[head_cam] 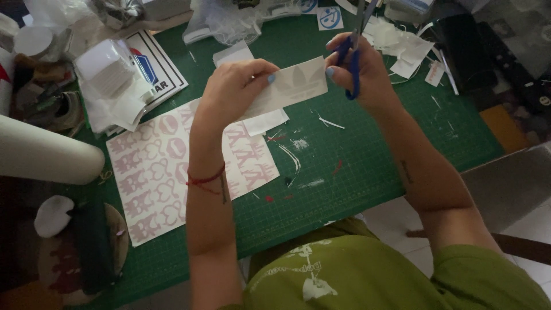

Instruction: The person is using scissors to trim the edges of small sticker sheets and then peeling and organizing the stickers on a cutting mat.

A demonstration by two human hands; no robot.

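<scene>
My left hand (232, 92) pinches a white strip of sticker paper (295, 85) with a pale leaf-shaped emblem on it, held up above the green cutting mat (367, 161). Blue-handled scissors (353, 51) are gripped in my right hand (359, 69), blades pointing up and away at the strip's right end. The blade tips run out of the top of the view. A red cord bracelet circles my left wrist.
A sheet of pink cut-out stickers (160, 172) lies on the mat under my left arm. A thick white roll (46, 152) sits at the left edge. Paper scraps (402, 46), plastic bags and a framed sign (155, 69) crowd the back.
</scene>
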